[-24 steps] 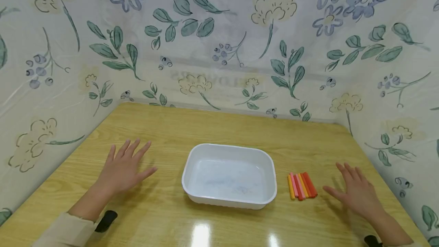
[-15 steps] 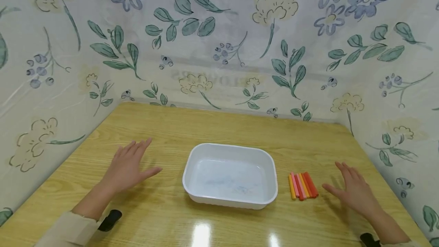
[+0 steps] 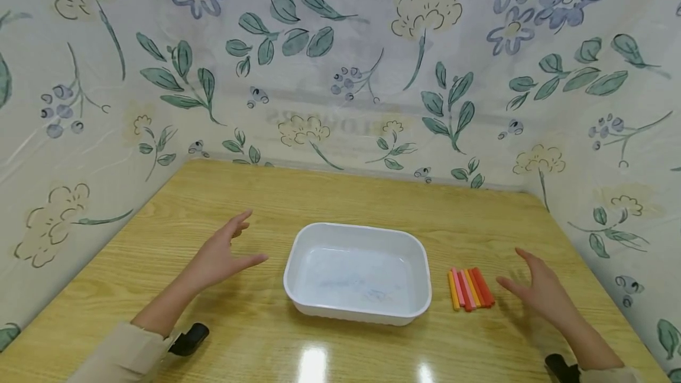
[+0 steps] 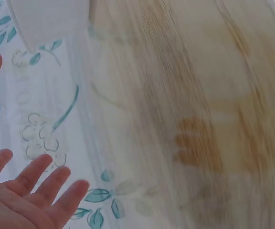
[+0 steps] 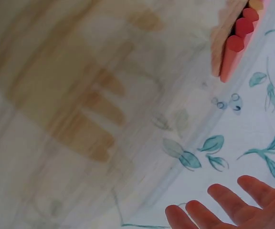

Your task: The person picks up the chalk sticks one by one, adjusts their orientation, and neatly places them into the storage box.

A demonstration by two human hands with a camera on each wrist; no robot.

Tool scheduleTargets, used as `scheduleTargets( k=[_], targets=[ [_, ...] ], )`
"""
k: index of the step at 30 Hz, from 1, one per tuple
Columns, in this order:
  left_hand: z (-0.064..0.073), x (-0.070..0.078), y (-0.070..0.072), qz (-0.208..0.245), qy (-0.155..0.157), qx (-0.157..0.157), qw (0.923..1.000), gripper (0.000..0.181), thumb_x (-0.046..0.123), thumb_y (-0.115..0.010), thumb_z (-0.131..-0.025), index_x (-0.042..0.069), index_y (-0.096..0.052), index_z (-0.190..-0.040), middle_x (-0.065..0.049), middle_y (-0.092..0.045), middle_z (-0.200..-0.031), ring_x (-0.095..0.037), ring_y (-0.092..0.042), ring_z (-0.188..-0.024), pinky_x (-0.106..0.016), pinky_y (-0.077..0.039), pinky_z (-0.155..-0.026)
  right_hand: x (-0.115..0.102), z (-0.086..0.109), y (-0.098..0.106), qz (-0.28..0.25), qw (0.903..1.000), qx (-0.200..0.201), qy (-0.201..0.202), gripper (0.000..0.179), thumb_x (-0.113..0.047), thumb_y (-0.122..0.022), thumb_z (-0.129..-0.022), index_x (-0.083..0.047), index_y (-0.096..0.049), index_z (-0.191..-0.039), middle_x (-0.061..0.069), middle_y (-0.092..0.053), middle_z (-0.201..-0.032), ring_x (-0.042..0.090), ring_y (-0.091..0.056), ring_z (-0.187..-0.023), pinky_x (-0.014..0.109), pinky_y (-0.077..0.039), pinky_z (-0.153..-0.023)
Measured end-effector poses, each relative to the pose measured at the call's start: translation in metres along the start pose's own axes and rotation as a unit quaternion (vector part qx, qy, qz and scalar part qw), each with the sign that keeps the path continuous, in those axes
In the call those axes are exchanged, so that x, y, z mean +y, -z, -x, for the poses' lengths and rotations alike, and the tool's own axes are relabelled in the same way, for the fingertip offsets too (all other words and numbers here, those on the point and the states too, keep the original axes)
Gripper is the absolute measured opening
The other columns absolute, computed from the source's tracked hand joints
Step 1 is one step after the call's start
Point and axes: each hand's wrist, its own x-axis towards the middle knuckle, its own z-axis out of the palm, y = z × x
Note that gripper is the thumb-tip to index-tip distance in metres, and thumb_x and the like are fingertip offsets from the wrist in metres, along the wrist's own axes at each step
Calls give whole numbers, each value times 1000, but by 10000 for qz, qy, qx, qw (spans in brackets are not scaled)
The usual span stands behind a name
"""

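Note:
A white rectangular plastic tub [image 3: 356, 315] stands in the middle of the table with nothing inside. Right of it lies a row of red, pink and orange sticks [image 3: 470, 288], side by side; the right wrist view shows the sticks [image 5: 237, 45] end-on at its top edge. My left hand [image 3: 218, 259] hovers left of the tub, thumb apart from the fingers and holding nothing. To the right of the sticks, my right hand [image 3: 545, 288] is held over the table, thumb toward them, also holding nothing. Relaxed, spread fingers [image 4: 47, 186] show in the left wrist view.
The yellow wood-grain table [image 3: 255, 194] is glossy, with light reflections near the front. A floral sheet [image 3: 340, 75] rises along its back and both sides. A black wrist strap [image 3: 190, 340] is on the left arm.
My left hand has moved right toward the tub and turned so its thumb side faces up. The right hand has turned similarly and shifted slightly left. Tub and sticks stay put.

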Motion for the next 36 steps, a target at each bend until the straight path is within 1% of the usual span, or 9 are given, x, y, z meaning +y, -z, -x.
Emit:
scheduleTargets(
  k=[5, 10, 20, 22, 24, 27, 29, 32, 36],
  targets=[
    [-3, 5, -7, 761, 177, -158, 9968, 93, 32, -75, -78, 5, -19, -147, -29, -35, -137, -49, -37, -121, -54, -43, -92, -3, -4, 1, -429, 9981, -292, -318, 83, -37, -61, -89, 17, -21, -138, 42, -28, -132, 58, -29, -116, 66, -36, -86],
    [-6, 8, -14, 1056, 308, -367, 9933, 90, 32, -74, -80, 8, -19, -147, -27, -34, -139, -47, -38, -122, -51, -49, -84, -7, -7, -2, -892, 9936, -420, -550, 78, -35, -60, -90, 13, -22, -139, 38, -32, -131, 54, -35, -115, 60, -43, -85],
    [-12, 17, -27, 1686, 393, -627, 9829, 86, 29, -74, -80, 10, -22, -146, -25, -35, -140, -45, -38, -123, -49, -51, -81, -6, -12, -11, -1577, 9842, -485, -649, 66, -28, -58, -93, 12, -30, -137, 34, -42, -124, 43, -51, -105, 40, -54, -75],
    [-13, 18, -29, 1851, 415, -675, 9795, 86, 28, -74, -80, 10, -23, -146, -25, -35, -140, -46, -38, -123, -47, -52, -80, -5, -12, -12, -1805, 9799, -553, -653, 64, -25, -57, -93, 13, -30, -137, 33, -43, -122, 40, -53, -103, 39, -54, -76],
    [-13, 19, -31, 2058, 454, -757, 9746, 85, 27, -74, -80, 9, -23, -146, -26, -33, -140, -47, -36, -123, -45, -53, -79, -5, -12, -12, -2127, 9717, -704, -753, 62, -23, -56, -94, 13, -28, -136, 32, -42, -122, 38, -54, -102, 40, -53, -78],
    [-13, 20, -33, 2454, 550, -906, 9636, 85, 24, -74, -81, 8, -22, -146, -28, -30, -140, -48, -33, -124, -43, -54, -77, -3, -13, -13, -2513, 9582, -965, -967, 61, -21, -54, -94, 14, -27, -136, 31, -42, -122, 34, -55, -101, 40, -53, -79],
    [-13, 20, -34, 2659, 576, -1018, 9569, 84, 22, -73, -81, 7, -22, -146, -28, -29, -140, -49, -32, -125, -43, -54, -76, -3, -14, -13, -2614, 9525, -1094, -1113, 61, -21, -54, -94, 15, -27, -136, 31, -43, -122, 32, -55, -100, 40, -53, -79],
    [-14, 21, -36, 2851, 571, -1123, 9502, 83, 19, -73, -81, 6, -22, -145, -29, -29, -140, -50, -33, -124, -43, -54, -75, -2, -16, -13, -2545, 9520, -1181, -1222, 60, -19, -56, -93, 15, -29, -134, 28, -45, -121, 28, -55, -98, 38, -54, -78],
    [-13, 22, -39, 2887, 572, -1181, 9484, 82, 19, -73, -82, 4, -23, -145, -29, -32, -137, -48, -39, -120, -42, -55, -73, -2, -19, -14, -2487, 9512, -1287, -1300, 58, -12, -59, -89, 16, -32, -132, 30, -46, -119, 23, -58, -94, 35, -54, -76]
  ],
)
